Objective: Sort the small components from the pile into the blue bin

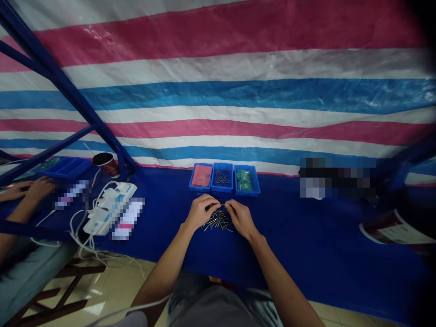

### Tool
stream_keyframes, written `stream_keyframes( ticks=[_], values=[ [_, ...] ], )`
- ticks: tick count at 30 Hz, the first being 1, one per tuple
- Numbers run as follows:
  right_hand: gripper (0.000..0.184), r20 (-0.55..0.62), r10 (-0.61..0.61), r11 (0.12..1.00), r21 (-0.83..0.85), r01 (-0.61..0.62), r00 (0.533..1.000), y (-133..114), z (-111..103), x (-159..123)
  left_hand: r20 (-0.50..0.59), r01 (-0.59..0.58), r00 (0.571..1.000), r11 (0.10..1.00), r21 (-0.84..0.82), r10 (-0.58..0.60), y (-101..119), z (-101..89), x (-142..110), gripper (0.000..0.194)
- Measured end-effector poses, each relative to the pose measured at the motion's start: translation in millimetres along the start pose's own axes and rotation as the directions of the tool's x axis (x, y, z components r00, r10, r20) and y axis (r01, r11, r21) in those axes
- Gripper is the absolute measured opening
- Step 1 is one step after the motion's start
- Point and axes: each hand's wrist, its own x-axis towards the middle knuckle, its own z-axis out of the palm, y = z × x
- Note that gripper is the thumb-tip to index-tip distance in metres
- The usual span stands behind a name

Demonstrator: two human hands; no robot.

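Note:
My left hand (202,212) and my right hand (241,219) rest over the middle of the blue-covered table, their fingertips curled toward each other. Just below them lies a loose pile of thin gold-and-dark metal pins (217,223). A thin sliver shows between my fingertips, but I cannot tell whether either hand grips it. Behind the pile stand a blue tray of pink packets (195,176), a blue tray of metal pins (222,178), and a blue tray of green items (247,180).
To the left, a co-worker's hands (29,190) reach over the table near an empty blue compartment tray (66,167). A white power strip (109,209) with cables and a red paper cup (106,165) stand nearby. Blue metal frame bars (64,88) cross the striped tarp behind.

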Motion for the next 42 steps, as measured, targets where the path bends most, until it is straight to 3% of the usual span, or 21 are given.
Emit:
stream_keyframes(
  ticks=[27, 42],
  values=[
    [0.022, -0.055, -0.034, 0.999, 0.003, 0.035, 0.998, 0.4, 4.6, -0.9, 0.048, -0.017, 0.999, 1.000, 0.009, 0.017, 3.9, -1.1, 1.0, 0.014],
    [0.020, -0.018, -0.031, 1.000, 0.002, 0.031, 0.999, -2.1, 2.4, 0.1, 0.042, -0.018, 0.999, 1.000, 0.012, 0.018, 3.4, -0.3, 0.9, 0.013]
  ],
)
